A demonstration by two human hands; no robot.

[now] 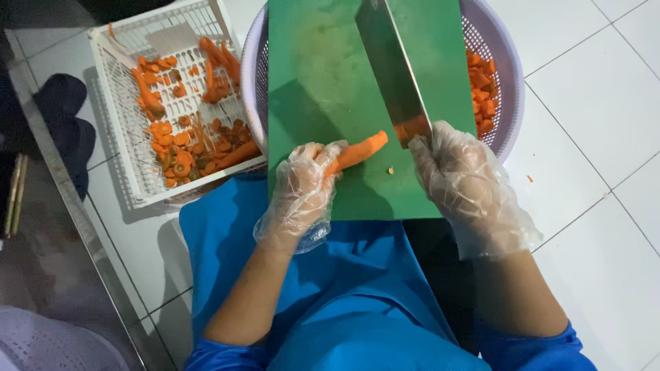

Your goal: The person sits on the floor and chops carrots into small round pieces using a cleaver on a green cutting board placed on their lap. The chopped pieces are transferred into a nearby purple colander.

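Observation:
A green cutting board (323,82) lies across a lilac plastic basket (509,75). My left hand (302,192), in a clear plastic glove, grips an orange carrot (361,151) lying on the board. My right hand (467,185), also gloved, holds the handle of a large cleaver (392,65) whose blade rests on the board just right of the carrot's tip. A cut carrot piece (412,127) sits against the blade. A small carrot crumb (390,170) lies near the board's front edge.
Chopped carrot pieces (481,86) fill the basket's right side. A white plastic crate (148,178) to the left holds carrot peels and ends. White floor tiles lie all around. A dark shoe (65,117) sits at the far left. My blue clothing (344,288) is below.

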